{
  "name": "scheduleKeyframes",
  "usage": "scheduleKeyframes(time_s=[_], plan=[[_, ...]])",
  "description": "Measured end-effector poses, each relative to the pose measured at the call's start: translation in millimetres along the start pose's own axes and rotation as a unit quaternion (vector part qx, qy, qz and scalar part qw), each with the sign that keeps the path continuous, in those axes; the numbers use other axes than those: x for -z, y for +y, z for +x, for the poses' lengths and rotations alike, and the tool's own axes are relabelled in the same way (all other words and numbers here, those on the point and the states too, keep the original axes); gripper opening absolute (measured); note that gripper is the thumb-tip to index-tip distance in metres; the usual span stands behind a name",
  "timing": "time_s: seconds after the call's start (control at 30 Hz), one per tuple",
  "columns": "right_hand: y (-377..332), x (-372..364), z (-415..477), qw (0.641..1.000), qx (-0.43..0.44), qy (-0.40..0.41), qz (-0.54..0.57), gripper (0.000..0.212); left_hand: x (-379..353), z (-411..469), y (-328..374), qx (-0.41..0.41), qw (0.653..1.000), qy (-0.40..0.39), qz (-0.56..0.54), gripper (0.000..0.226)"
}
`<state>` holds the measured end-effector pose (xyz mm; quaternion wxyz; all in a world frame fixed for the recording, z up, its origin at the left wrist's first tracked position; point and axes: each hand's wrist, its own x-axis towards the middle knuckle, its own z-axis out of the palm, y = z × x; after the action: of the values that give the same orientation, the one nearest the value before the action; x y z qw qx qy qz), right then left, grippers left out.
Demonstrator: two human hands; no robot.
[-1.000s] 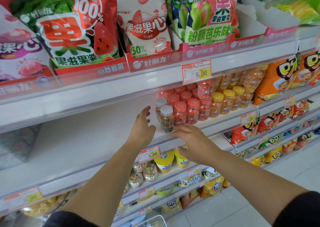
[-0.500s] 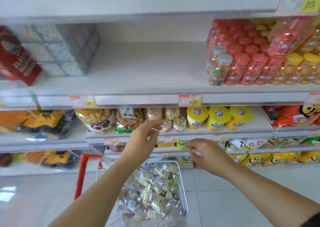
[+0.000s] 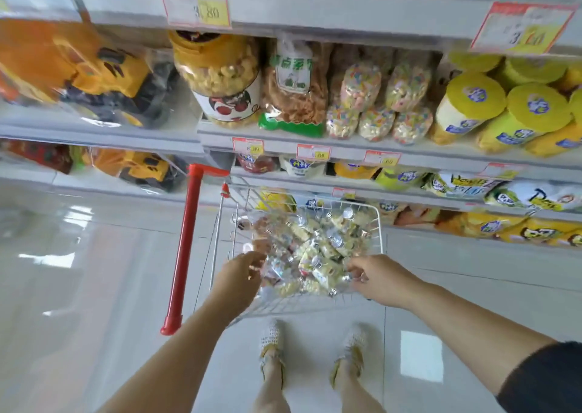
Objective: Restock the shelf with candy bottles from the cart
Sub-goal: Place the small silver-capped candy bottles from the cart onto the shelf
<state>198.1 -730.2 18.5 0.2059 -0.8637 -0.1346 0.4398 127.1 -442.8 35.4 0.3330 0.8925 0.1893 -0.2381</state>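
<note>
A dark, nearly black sleeve (image 3: 548, 378) with a soft, fuzzy edge covers the right arm at the near right. Both forearms run bare to the left grip (image 3: 242, 275) and right grip (image 3: 381, 278). Bare legs end in pale woven shoes (image 3: 271, 343) with yellowish trim.

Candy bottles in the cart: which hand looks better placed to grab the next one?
Probably the right hand: its fingertips reach candy bottles at the heap's near edge. The left hand is at the cart's other side, almost as close.
</note>
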Motion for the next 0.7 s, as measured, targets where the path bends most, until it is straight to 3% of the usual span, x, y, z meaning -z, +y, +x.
scheduleKeyframes(time_s=[0.2,0.27,0.37,0.43,0.53,0.6,0.7], plan=[[-5,-66,61,0.998,-0.050,-0.021,0.019,0.031,-28,50,-69,-0.004,0.974,-0.123,0.187,0.051],[-11,-83,81,0.998,-0.056,-0.007,0.025,0.037,-35,69,-79,-0.068,0.936,-0.126,0.322,0.058],[-22,-105,107,0.998,-0.048,0.009,0.039,0.043,-41,102,-83,-0.173,0.848,-0.095,0.492,0.070],[-28,-116,121,0.998,-0.042,0.012,0.046,0.038,-47,122,-87,-0.192,0.809,-0.086,0.548,0.080],[-32,-124,135,0.997,-0.039,0.026,0.063,0.026,-61,144,-95,-0.197,0.762,-0.091,0.611,0.075],[-29,-127,139,0.997,-0.039,0.028,0.065,0.021,-70,157,-101,-0.184,0.761,-0.096,0.614,0.073],[-20,-129,139,0.996,-0.043,0.036,0.071,0.022,-77,172,-105,-0.171,0.791,-0.088,0.580,0.071]])
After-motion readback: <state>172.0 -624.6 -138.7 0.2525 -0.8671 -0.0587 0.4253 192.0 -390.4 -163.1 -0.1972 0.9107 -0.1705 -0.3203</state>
